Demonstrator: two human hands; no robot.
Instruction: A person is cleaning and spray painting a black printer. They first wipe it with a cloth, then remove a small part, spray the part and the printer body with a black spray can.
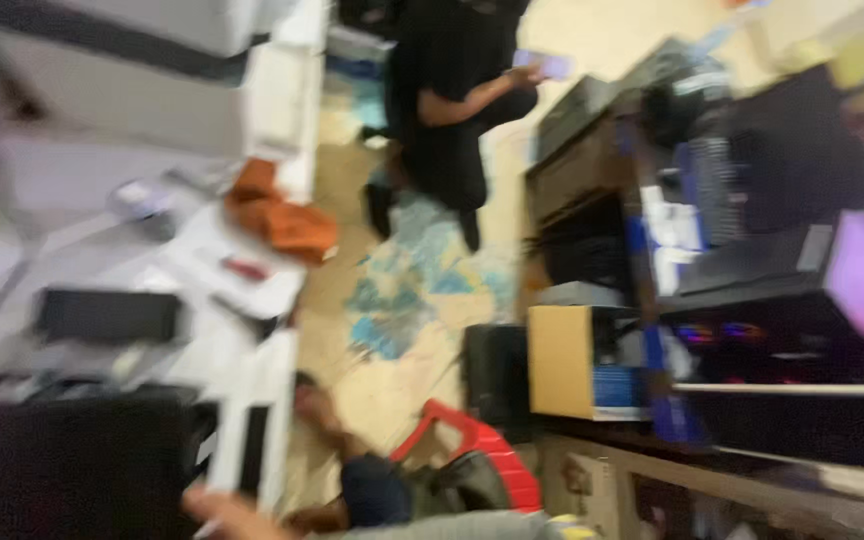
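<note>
A hand (237,512) is touching the flat white rigid panel (252,440) at its lower edge (blurred; its grasp cannot be told). The panel is probably light and stiff; gripping the edges suits it.

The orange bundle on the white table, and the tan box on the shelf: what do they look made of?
The view is blurred, so this is tentative. The orange bundle looks like soft matte cloth: it lies crumpled in folds. The tan box looks like cardboard: flat, dull brown face with straight edges. The white table looks smooth, perhaps laminate.
</note>
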